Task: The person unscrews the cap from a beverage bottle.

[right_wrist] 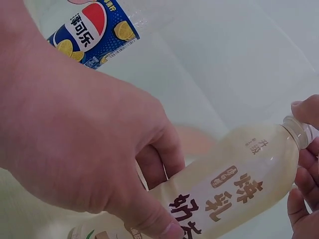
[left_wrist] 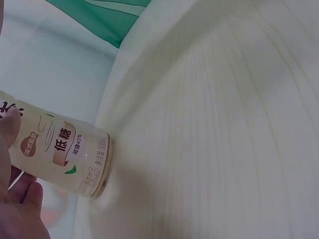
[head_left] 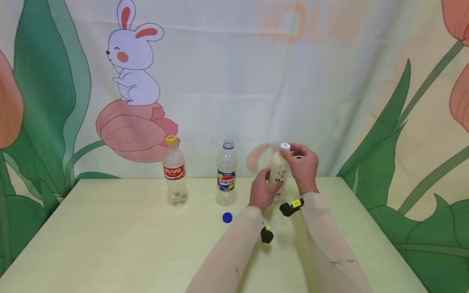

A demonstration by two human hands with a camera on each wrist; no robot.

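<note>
Rabbit-printed cloth (head_left: 220,73) hangs behind the pale table (head_left: 110,244).

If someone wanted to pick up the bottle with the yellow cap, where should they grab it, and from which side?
Probably round the middle of the yellow-capped bottle, at its red label, coming level from the person's side. It stands upright near the backdrop, its rounded body suits a wrapping hold, and the open bottle stands apart.

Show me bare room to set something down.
Free: the table left of the blue cap and left sleeve, in front of the yellow-capped bottle; also between right sleeve and right edge. Crowded: around the white-capped bottle, with left hand and right hand on it.
</note>
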